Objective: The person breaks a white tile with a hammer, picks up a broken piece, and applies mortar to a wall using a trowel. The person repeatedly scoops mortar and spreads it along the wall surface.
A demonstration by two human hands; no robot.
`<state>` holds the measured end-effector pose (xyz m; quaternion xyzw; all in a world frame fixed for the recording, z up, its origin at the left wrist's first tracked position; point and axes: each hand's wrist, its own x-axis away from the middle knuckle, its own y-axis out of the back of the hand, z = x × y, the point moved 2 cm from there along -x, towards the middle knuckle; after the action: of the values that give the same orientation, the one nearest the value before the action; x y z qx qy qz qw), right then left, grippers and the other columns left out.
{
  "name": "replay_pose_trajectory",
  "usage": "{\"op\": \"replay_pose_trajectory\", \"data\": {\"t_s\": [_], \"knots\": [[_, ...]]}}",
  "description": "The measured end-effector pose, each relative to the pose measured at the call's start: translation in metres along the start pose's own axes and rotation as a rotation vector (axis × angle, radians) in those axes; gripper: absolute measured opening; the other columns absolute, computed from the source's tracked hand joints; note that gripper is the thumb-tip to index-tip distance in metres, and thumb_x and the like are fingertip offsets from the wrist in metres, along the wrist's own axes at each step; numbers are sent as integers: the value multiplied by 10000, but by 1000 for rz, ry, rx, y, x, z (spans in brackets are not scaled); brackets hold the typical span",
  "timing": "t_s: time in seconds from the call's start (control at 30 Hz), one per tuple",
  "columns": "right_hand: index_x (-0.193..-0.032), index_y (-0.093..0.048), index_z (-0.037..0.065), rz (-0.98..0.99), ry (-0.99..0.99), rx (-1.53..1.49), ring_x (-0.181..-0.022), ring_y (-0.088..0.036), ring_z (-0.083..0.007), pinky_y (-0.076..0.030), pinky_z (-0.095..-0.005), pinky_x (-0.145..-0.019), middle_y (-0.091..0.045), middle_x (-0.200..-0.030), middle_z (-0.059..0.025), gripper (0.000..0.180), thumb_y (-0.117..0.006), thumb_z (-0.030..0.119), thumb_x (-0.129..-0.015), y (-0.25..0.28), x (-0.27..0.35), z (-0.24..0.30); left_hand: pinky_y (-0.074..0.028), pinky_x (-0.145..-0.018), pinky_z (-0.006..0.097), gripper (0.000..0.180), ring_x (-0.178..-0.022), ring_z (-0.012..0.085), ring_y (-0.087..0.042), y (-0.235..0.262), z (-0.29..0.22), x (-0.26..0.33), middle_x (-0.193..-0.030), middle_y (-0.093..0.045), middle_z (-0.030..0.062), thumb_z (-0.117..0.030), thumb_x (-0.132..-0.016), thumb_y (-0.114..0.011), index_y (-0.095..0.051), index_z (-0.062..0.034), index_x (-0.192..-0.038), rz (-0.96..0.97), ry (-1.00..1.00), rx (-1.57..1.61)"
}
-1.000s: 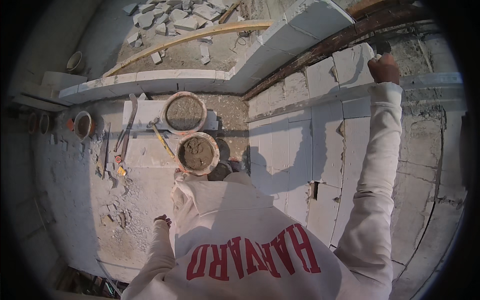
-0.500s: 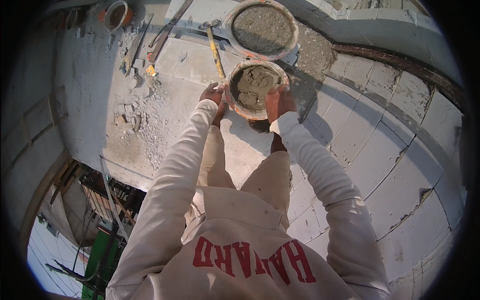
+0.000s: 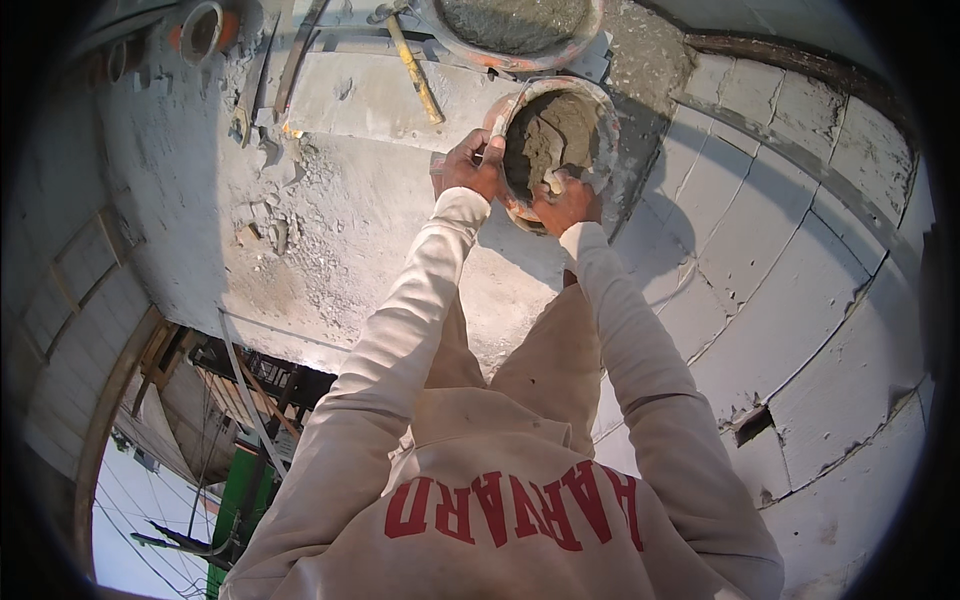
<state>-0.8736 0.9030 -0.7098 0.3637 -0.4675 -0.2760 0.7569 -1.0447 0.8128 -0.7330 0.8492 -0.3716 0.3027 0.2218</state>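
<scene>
Left hand (image 3: 472, 168), head view: arm stretched forward, thumb and fingers clamping the left rim of the near bowl (image 3: 565, 84)!
Right hand (image 3: 568, 203): at the lower rim, fingers wrapped round a pale handle (image 3: 553, 181) at the mortar (image 3: 575, 118).
Near bowl: just beyond the person's knees.
Floor (image 3: 330, 190): pale, dusty, rubble (image 3: 265, 225) leftward.
Wall (image 3: 760, 230): white blocks, right side.
Count: near bowl plus far bowl (image 3: 515, 62), two; hammer (image 3: 412, 70), one.

From my head, the fisheye view faces steeply down over my cream long-sleeved cloth top (image 3: 480, 565), near my bare left hand (image 3: 474, 168) and bare right hand (image 3: 570, 203), reaching pale rectangular-block masonry (image 3: 800, 310) to their right.
</scene>
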Motion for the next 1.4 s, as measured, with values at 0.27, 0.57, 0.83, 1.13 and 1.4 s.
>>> {"op": "replay_pose_trajectory", "data": {"t_s": [0.27,0.57,0.83,1.13,1.4], "knots": [[-937,-700,-24,229,-137,-838,-623,-575,-218,-468,-395,-628,-631,-669,-156,279,-673,236,-840,-11,25,-19,-505,-571,340,245,-546,172,-638,-14,-38,5,-645,-669,37,-285,-988,-658,-704,-51,-932,5,31,126],[-901,-661,-40,35,114,-825,-620,-557,-315,-480,-386,-642,-631,-741,-227,251,-699,193,-816,53,60,20,-539,-914,328,486,-1006,220,-698,96,45,-84,-1139,-726,154,-294,-964,-650,-612,-26,-1368,-36,25,-330],[-871,-604,2,349,-101,-1269,-470,-477,-94,-373,-284,-437,-549,-614,-28,136,-606,125,-931,242,169,36,-461,-583,354,302,-822,206,-708,143,29,-11,-1023,-717,51,-297,-963,-666,-657,-143,-1223,61,352,-172],[-981,-628,-63,-121,17,-1351,-446,-550,-130,-444,-267,-413,-610,-673,-96,196,-575,120,-935,525,370,-13,-517,-650,415,136,-803,202,-639,180,39,42,-938,-642,1,-221,-963,-500,-595,-183,-1053,95,746,-325],[-986,-603,-26,-689,-128,-1127,-404,-530,-113,-473,-250,-380,-581,-665,-72,255,-572,204,-880,697,457,-74,-510,-682,469,243,-950,293,-688,129,-39,-14,-1032,-690,80,-302,-977,-482,-641,-192,-1126,260,627,-185]]}}
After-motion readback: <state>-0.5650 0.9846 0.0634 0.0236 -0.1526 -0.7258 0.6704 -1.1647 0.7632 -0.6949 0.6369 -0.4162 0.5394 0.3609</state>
